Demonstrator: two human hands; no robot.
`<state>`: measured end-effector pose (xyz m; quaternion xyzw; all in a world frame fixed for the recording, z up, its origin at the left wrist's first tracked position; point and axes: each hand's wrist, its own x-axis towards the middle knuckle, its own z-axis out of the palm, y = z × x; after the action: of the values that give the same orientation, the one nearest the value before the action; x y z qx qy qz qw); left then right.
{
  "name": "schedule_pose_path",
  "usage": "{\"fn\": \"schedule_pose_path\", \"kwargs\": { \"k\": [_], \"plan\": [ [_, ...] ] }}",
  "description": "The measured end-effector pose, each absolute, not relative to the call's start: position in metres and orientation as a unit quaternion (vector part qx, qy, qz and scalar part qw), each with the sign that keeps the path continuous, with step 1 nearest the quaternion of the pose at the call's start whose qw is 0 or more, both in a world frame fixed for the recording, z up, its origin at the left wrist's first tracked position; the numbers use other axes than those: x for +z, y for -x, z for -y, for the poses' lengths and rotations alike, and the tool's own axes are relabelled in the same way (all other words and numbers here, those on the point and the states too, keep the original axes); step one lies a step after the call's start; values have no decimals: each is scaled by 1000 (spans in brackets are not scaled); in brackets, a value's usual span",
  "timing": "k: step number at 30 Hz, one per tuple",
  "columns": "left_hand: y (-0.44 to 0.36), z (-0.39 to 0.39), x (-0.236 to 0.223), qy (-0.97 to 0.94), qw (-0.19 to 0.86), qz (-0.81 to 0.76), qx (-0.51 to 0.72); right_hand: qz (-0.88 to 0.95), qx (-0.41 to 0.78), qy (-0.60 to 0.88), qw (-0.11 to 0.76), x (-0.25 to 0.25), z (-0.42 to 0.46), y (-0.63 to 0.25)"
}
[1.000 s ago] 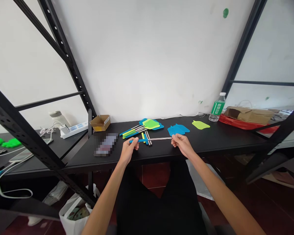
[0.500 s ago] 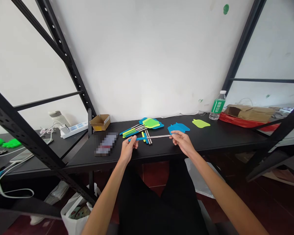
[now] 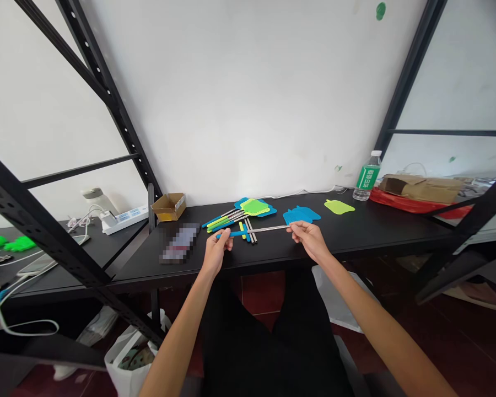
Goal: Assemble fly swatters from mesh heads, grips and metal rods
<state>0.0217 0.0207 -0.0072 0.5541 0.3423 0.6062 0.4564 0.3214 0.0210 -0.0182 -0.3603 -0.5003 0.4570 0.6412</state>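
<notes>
A fly swatter handle with a blue grip and a thin metal rod (image 3: 267, 228) is stretched level between my hands, above the front of the table. My left hand (image 3: 218, 246) is closed round the blue grip. My right hand (image 3: 308, 238) pinches the far end of the rod. Behind it lie several assembled fly swatters (image 3: 255, 207) in green and blue, their handles pointing left. Loose handles (image 3: 251, 231) rest just beyond the held rod. Blue swatter heads (image 3: 301, 214) lie behind my right hand, and a yellow-green swatter head (image 3: 339, 207) is farther right.
A small open cardboard box (image 3: 168, 207) and a pixelated flat object (image 3: 180, 243) are on the left of the black table (image 3: 355, 237). At the back right stands a water bottle (image 3: 367, 175). Black metal shelf posts (image 3: 119, 118) rise at both sides. A power strip (image 3: 126, 218) is at left.
My right hand has shifted very slightly to the right along with the rod's end. My left hand keeps its hold on the grip; the things on the table lie as before.
</notes>
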Motion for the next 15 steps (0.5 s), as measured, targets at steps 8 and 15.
{"fn": "schedule_pose_path", "kwargs": {
  "k": [8, 15],
  "plan": [
    [-23, -18, -5, -560, 451, -348, 602, 530, 448, 364, 622, -15, -16, -319],
    [-23, -17, -4, -562, 451, -352, 597, 534, 450, 365, 616, -14, -17, -320]
  ]
}}
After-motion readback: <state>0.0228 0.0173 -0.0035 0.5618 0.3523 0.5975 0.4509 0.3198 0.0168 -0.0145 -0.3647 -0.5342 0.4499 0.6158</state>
